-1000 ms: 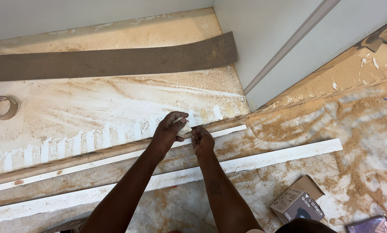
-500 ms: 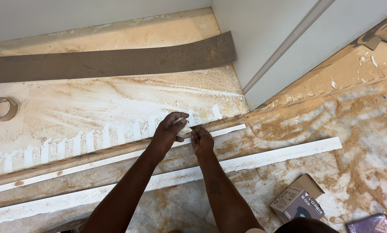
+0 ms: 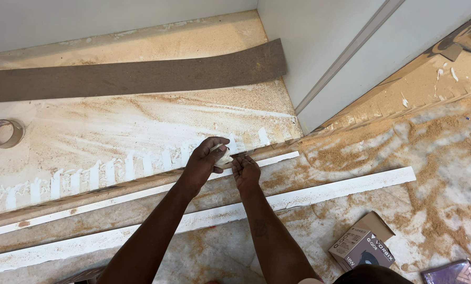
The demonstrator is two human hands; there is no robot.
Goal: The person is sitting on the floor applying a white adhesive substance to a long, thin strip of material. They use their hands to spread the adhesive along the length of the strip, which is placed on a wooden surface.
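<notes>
My left hand (image 3: 203, 162) is closed around a small whitish piece, likely tape (image 3: 224, 156), held against the edge of a dusty board (image 3: 114, 123). My right hand (image 3: 245, 171) sits just to the right of it, fingertips pinching at the same piece on the board's wooden edge strip (image 3: 88, 192). Several short white tape strips (image 3: 109, 171) run in a row along that edge to the left of my hands. Two long white laminate strips (image 3: 324, 192) lie on the floor below the board.
A long brown strip (image 3: 141, 76) lies across the far side of the board. A tape roll (image 3: 1, 132) rests at the left. A small cardboard box (image 3: 362, 244) and a purple packet (image 3: 453, 272) lie on the sawdust-covered marble floor at lower right. Grey panels (image 3: 351, 47) stand behind.
Both hands stay at the same spot on the board's edge; only slight finger movement on the white piece shows.
</notes>
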